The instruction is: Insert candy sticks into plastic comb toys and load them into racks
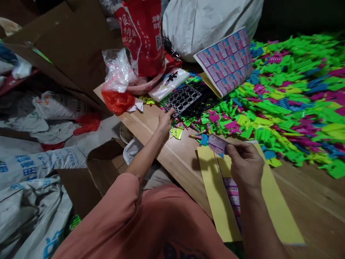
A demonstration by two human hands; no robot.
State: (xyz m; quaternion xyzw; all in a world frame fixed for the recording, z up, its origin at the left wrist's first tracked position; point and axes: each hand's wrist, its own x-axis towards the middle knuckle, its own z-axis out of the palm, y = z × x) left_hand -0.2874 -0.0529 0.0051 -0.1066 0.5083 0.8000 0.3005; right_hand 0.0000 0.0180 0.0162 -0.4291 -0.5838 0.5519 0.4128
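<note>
My left hand grips the near corner of a black plastic frame full of round and oval holes. Between the thumb and fingers of my right hand is a small purple printed sticker, held above a yellow backing sheet. A strip of purple stickers shows on that sheet, partly hidden by my right forearm. On the wooden table between my hands lie a yellow-green plastic piece and a small blue piece.
A large heap of green, pink, blue and yellow plastic pieces covers the right and back. A sticker sheet leans on it. Behind my left hand are a clear bag stack, a red bag and a red plastic bag. Cardboard boxes stand left.
</note>
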